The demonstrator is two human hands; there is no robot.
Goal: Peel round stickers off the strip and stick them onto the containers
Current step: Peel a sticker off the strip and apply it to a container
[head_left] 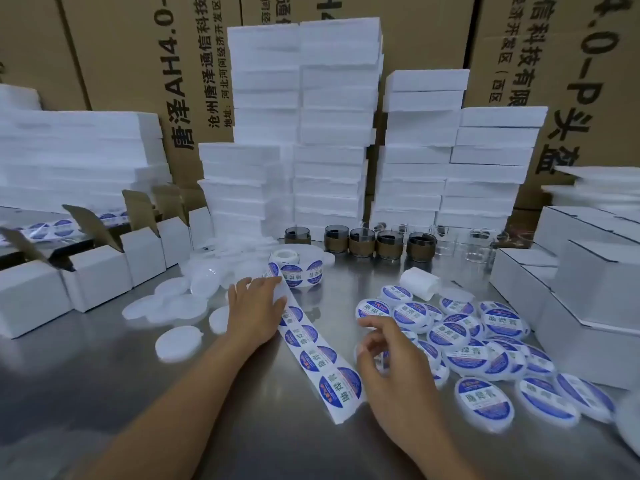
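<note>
A white backing strip (313, 355) with round blue stickers runs from a roll (298, 268) toward me across the steel table. My left hand (254, 310) lies flat on the strip's upper part just below the roll, fingers straight. My right hand (394, 368) hovers to the right of the strip's lower end, with fingers loosely curled over a stickered lid at the edge of a pile of stickered white lids (485, 344). Whether it grips that lid is unclear. Plain white lids (178, 342) lie to the left of my left hand.
A row of small glass cups (362, 242) stands behind the roll. Open white cartons (97, 275) line the left side, closed white boxes (588, 296) the right. Tall stacks of white foam (332, 133) and brown cartons fill the back. A white roll core (419, 282) lies near the pile.
</note>
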